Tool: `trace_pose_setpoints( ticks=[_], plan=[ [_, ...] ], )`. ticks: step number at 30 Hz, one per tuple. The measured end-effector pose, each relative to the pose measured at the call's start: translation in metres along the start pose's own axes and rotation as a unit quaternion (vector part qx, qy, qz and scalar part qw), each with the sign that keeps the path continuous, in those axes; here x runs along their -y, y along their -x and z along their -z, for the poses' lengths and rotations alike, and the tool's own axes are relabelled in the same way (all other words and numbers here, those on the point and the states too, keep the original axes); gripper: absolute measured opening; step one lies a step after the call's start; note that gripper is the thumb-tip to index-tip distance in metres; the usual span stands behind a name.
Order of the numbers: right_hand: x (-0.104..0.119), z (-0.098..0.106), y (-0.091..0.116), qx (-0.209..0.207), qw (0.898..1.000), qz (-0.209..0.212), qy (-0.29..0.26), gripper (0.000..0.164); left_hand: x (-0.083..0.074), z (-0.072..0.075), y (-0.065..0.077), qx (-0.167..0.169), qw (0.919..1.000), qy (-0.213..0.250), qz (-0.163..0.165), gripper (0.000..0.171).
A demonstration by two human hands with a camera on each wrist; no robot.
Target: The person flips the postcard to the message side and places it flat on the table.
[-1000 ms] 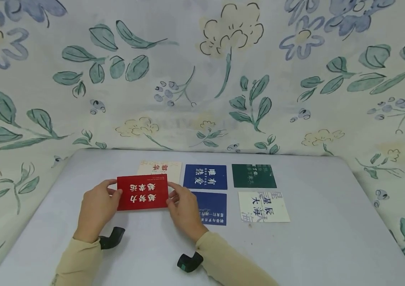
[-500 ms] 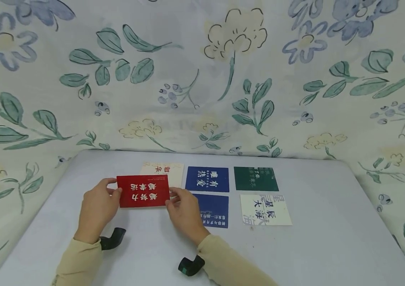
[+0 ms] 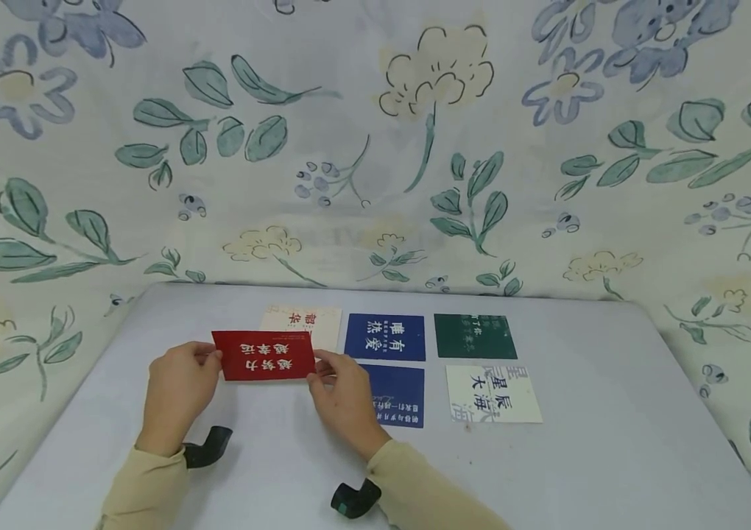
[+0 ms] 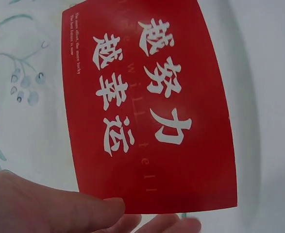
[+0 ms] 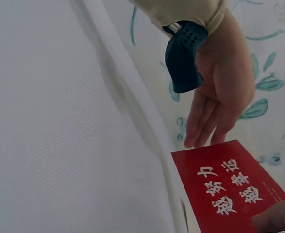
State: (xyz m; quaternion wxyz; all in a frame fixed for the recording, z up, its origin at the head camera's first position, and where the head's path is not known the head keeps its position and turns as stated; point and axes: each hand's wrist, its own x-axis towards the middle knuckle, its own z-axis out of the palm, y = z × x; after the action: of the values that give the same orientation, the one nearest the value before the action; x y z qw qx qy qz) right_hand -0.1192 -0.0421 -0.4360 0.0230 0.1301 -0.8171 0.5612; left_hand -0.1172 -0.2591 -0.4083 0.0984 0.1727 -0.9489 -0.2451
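A red card [image 3: 266, 355] with white Chinese characters is held up above the table, its writing upside down in the head view. My left hand [image 3: 180, 397] pinches its left edge between thumb and fingers. At the opposite edge, my right hand [image 3: 345, 397] pinches it the same way. In the left wrist view the card [image 4: 152, 111] fills much of the picture, with the left thumb [image 4: 93, 213] over its edge. The right wrist view has the card [image 5: 225, 189] low at the right, the left hand [image 5: 227, 82] beyond it.
Several cards lie on the white table [image 3: 581, 442]: a cream card [image 3: 322, 322] partly behind the red one, a blue card [image 3: 385, 337], a green card [image 3: 475, 337], a second blue card [image 3: 405, 394] partly covered by my right hand, and a white card [image 3: 493, 394]. Floral cloth [image 3: 375, 147] hangs behind.
The red card has tilted, so its face looks flatter in the head view. Both hands keep their pinch on it. The head view has shifted slightly; the other cards lie as before.
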Motion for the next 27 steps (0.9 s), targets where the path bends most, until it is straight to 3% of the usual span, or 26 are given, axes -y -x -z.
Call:
trace_pose_setpoints(
  ticks=[3,9,15,27],
  plan=[
    [0.000,0.000,0.000,-0.001,1.000,-0.001,0.000,0.036,-0.010,0.008,0.004,0.004,0.9999,-0.003,0.015,0.032],
    [0.001,0.000,0.001,-0.004,1.000,-0.002,0.002,0.036,-0.021,0.022,0.010,0.013,0.9998,0.002,0.012,0.034],
    [0.001,0.001,-0.001,-0.012,1.000,0.006,-0.002,0.034,-0.016,0.022,0.007,0.022,0.9990,0.036,0.015,0.038],
    [0.002,0.002,-0.001,-0.018,0.999,0.006,-0.031,0.032,-0.006,0.028,0.000,0.088,0.9894,0.113,0.025,0.042]
  ],
)
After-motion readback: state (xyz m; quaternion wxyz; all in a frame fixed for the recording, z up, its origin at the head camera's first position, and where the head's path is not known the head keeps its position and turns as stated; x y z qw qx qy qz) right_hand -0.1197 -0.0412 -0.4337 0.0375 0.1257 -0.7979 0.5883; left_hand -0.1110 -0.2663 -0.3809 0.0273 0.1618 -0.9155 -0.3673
